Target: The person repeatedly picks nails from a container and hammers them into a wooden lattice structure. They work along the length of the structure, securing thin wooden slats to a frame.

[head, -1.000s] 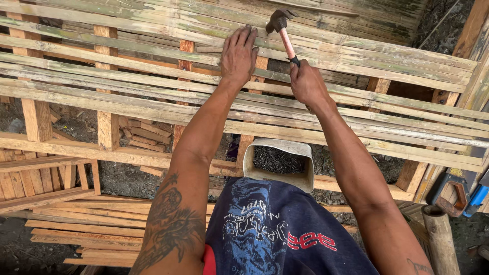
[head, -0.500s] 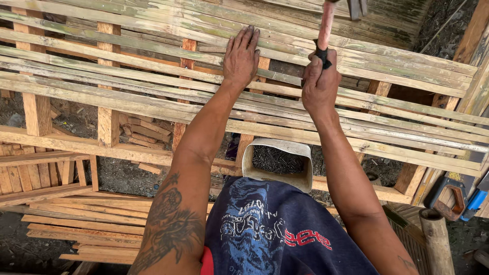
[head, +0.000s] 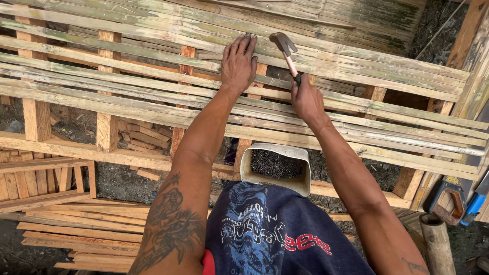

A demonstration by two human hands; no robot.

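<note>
We press our left hand (head: 238,62), fingers spread flat, on the bamboo slats (head: 153,86). Our right hand (head: 307,99) grips the hammer (head: 285,48), head just beside the left fingertips. A pale container of nails (head: 276,168) rests at our lap.

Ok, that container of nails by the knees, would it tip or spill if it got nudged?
Probably heavy for its size: the container looks well filled with dark nails. That weight should resist a light nudge. Still, it seems tilted, propped between the lap and a wooden rail, with an open top, so a hard push might spill nails. Its thin, bent walls would likely flex if squeezed.
</note>
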